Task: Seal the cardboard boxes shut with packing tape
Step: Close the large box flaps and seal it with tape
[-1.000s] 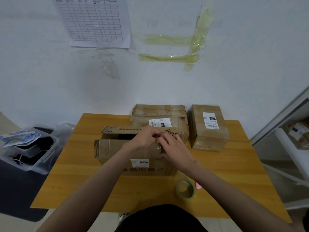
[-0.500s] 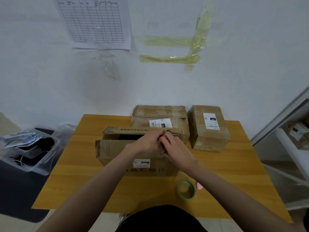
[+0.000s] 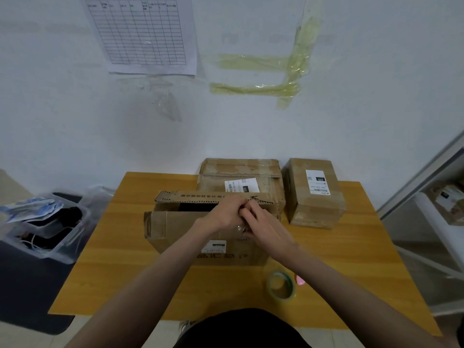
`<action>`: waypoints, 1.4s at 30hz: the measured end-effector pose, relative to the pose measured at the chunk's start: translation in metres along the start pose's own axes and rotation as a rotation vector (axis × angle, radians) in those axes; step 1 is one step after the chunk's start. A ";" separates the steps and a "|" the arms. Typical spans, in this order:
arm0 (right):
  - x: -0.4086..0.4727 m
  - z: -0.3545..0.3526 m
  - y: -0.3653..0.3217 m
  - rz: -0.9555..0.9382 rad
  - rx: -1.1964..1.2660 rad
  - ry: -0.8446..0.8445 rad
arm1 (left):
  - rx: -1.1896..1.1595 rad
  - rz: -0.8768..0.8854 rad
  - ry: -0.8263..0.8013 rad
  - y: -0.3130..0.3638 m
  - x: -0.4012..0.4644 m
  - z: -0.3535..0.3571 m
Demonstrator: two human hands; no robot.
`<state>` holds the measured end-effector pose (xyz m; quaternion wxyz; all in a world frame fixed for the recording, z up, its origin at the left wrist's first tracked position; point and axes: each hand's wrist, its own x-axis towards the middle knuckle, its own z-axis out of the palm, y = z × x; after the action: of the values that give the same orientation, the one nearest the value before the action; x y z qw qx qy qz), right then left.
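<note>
Right now both my hands meet over the far right part of the open brown cardboard box (image 3: 190,229), which sits at the middle of the yellow wooden counter (image 3: 351,259) just in front of me. My left hand (image 3: 223,214) has its fingers curled and my right hand (image 3: 266,227) curls against it; between them something thin and glossy catches the light, probably a strip of clear tape, though I cannot tell for sure which grip holds it or whether either truly pinches it.

To do this step well, I judge I should press the corrugated far flap (image 3: 213,197) down flat first, since it stands raised with a dark gap beneath it, then lay tape along the seam and rub it down from the middle outward.

The box's long axis runs left to right across the counter, its labelled side facing me. The greenish roll of packing tape (image 3: 281,287) lies flat near my right forearm, hole upward, with a small pink object (image 3: 300,281) just beside it. Two closed brown boxes (image 3: 313,197) stand behind.
</note>
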<state>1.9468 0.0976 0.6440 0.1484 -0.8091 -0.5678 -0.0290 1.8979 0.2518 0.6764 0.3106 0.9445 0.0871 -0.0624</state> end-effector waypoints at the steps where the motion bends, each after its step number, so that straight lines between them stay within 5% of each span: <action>1: 0.000 0.000 0.001 0.007 -0.015 0.001 | 0.004 0.001 0.000 0.002 -0.001 -0.001; 7: 0.001 -0.009 -0.010 0.076 0.213 0.089 | -0.033 -0.001 0.005 0.001 -0.001 -0.003; 11: 0.006 -0.015 0.011 0.038 0.048 0.163 | -0.087 -0.001 0.021 0.002 -0.004 0.000; 16: 0.015 -0.034 0.030 0.357 0.447 0.024 | -0.135 -0.035 0.033 -0.004 -0.005 -0.009; 22: 0.005 -0.022 0.041 0.371 0.671 -0.077 | -0.091 -0.094 0.076 -0.016 -0.012 -0.011; 42: 0.010 -0.010 0.031 0.539 0.967 0.006 | -0.226 -0.142 0.149 -0.017 -0.003 0.002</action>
<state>1.9808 0.0945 0.6491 0.5067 -0.7656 -0.2889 0.2716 1.8917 0.2640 0.6657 0.4023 0.8970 0.1832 -0.0039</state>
